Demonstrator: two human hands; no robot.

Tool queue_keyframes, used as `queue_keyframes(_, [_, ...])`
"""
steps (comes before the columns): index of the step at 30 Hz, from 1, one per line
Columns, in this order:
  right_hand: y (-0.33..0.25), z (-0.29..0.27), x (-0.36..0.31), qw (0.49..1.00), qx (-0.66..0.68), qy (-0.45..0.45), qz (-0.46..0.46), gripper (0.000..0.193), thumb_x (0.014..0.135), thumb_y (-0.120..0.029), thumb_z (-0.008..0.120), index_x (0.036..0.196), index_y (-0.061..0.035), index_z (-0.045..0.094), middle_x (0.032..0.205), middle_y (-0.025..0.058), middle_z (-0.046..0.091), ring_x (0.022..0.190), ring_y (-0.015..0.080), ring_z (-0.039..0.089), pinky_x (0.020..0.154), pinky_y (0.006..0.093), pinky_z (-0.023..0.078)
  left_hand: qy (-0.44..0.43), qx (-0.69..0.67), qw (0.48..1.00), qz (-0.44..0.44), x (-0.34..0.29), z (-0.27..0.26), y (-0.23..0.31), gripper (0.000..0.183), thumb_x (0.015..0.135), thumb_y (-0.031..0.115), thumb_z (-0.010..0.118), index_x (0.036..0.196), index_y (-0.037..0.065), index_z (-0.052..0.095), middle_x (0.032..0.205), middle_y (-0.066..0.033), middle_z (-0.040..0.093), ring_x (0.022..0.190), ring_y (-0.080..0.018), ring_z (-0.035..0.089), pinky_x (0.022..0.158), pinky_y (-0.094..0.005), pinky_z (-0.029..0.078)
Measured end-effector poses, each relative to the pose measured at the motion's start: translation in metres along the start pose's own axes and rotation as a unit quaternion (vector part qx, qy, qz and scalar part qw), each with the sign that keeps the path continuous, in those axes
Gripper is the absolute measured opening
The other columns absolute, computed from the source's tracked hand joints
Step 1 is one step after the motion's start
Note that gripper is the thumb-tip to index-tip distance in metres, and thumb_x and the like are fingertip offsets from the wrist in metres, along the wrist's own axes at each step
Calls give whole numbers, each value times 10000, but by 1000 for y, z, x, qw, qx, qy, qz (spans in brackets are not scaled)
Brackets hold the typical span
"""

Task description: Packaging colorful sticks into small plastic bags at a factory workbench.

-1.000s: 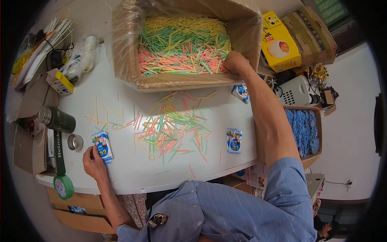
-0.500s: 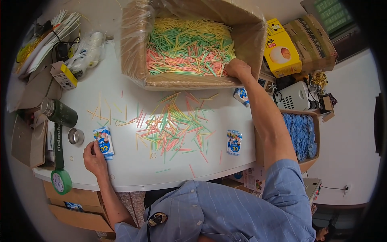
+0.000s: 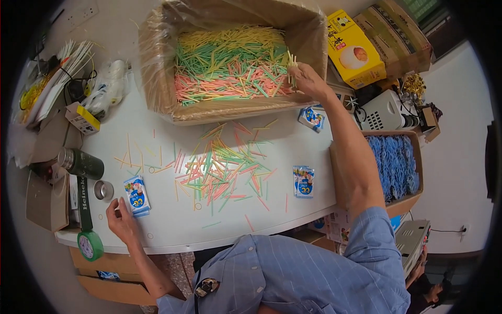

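a few yellow sticks are pinched in the right hand inside the box at 12 o'clock. the left hand, fingers spread flat, touches a packet at 9 o'clock. a loose pile lies mid-desk; most stock is judged unsorted.

The person wears a light blue button-up shirt of thin woven cloth, crossed by a faint windowpane check of paler lines. Its sleeves are short or rolled, ending above the elbow, so both forearms are bare. The right hand and left hand carry no gloves, rings or watch. A small dark clip-on device with a metallic face sits on the shirt front near the collar.
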State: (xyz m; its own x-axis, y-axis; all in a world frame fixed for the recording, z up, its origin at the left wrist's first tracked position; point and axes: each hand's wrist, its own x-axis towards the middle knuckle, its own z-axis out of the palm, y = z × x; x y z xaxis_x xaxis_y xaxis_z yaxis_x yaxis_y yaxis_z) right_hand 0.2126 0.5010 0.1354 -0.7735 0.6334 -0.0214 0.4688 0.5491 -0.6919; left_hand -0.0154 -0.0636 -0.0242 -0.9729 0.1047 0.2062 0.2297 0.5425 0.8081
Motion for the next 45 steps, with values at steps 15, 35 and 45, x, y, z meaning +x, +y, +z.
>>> queue_keyframes(15, [-79,102,-142,759,554,-328,96,331,1016,-284,475,956,19,594,762,189,675,637,298,689,628,395,594,-296,-442,846,-16,-69,81,214,345,1026,192,543,1286,-34,553,1162,-125,639,995,-164,639,867,-292,530])
queue_keyframes(35, [-38,217,-165,766,542,-318,136,196,978,-256,499,1085,-96,535,850,76,633,521,107,544,421,227,393,-546,-312,771,-101,-84,162,191,660,1035,538,389,1080,-70,640,991,-156,679,909,-183,628,829,-313,508])
queue_keyframes(45, [-43,215,-172,858,412,-289,101,286,981,-248,464,1024,9,584,854,96,643,747,172,640,697,296,513,-553,-314,765,-101,-96,158,173,622,1056,507,335,1139,-35,629,927,-121,658,447,-74,507,376,-227,395])
